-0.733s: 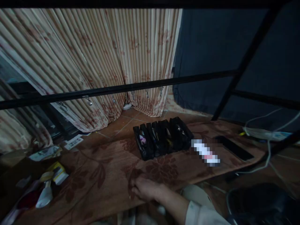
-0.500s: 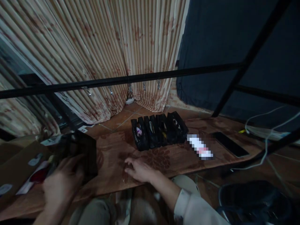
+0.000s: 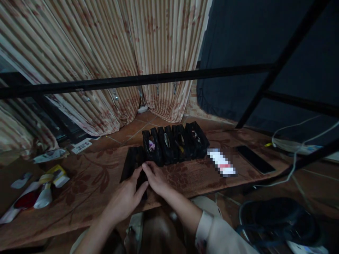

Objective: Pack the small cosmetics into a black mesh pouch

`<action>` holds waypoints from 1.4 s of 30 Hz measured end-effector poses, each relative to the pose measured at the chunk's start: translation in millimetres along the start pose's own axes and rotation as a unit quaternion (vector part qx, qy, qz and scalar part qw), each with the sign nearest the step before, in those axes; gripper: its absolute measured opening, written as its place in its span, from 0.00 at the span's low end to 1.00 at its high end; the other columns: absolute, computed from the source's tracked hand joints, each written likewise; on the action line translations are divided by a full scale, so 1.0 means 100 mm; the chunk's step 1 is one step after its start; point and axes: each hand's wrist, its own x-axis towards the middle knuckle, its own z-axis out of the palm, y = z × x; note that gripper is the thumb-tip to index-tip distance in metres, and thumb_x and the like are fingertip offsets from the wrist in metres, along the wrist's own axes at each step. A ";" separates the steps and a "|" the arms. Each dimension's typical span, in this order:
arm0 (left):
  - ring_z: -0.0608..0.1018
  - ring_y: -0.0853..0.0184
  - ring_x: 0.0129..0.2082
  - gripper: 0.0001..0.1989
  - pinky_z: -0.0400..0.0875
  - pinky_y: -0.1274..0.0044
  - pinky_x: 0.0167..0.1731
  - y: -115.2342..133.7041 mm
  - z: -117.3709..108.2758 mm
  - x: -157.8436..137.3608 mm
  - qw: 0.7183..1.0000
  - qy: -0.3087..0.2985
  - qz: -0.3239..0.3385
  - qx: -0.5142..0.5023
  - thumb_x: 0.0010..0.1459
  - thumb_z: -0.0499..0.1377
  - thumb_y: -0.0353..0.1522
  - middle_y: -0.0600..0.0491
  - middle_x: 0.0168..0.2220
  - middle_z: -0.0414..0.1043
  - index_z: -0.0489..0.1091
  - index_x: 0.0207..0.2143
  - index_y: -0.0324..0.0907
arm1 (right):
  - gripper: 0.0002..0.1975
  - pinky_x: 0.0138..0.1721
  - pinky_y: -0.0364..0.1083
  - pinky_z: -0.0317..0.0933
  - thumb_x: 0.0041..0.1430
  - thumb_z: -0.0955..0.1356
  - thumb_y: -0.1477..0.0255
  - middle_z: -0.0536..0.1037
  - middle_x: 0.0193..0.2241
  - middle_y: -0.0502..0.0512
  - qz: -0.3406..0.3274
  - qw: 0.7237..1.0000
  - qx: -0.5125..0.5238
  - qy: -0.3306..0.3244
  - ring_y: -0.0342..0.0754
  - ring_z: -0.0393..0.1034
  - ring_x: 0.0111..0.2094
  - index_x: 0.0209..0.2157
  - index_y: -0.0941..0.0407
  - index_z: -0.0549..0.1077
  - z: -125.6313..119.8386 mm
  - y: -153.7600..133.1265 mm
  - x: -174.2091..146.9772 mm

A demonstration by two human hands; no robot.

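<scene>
A black, box-like or bag-like item (image 3: 131, 158) is sitting between seven and eight o'clock from the view's centre, stretching roughly from twelve toward six, its dark far part showing, its middle being largely hidden.

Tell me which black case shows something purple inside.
The second case from the left, just beyond the right hand; the others show no purple.

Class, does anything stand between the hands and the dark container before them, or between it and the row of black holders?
Nothing visible does: the left hand and right hand are at the dark container, close beside the row of black holders; shadow hides whether these two touch.
</scene>
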 end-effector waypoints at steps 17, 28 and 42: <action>0.74 0.60 0.50 0.22 0.67 0.68 0.52 -0.67 0.03 0.62 0.890 0.321 -0.073 -0.315 0.48 0.63 0.35 0.44 0.49 0.72 0.69 0.46 0.38 | 0.23 0.44 0.46 0.64 0.58 0.66 0.58 0.77 0.42 0.56 0.036 0.999 0.015 -0.026 0.47 0.72 0.41 0.51 0.56 0.67 0.16 0.18 0.07; 0.79 0.62 0.35 0.24 0.73 0.73 0.37 -0.77 0.19 0.64 0.915 0.179 -0.111 -0.345 0.49 0.61 0.35 0.49 0.39 0.77 0.67 0.50 0.38 | 0.37 0.55 0.52 0.60 0.53 0.70 0.59 0.65 0.57 0.60 -0.052 0.998 0.034 -0.028 0.52 0.62 0.57 0.61 0.53 0.54 0.30 0.00 -0.07; 0.79 0.61 0.38 0.19 0.72 0.73 0.41 -1.15 0.01 0.59 0.911 0.226 -0.116 -0.326 0.44 0.56 0.26 0.50 0.38 0.78 0.73 0.41 0.38 | 0.31 0.52 0.51 0.63 0.50 0.67 0.77 0.70 0.52 0.56 -0.079 0.997 -0.008 0.002 0.48 0.69 0.49 0.57 0.52 0.60 0.20 0.20 0.02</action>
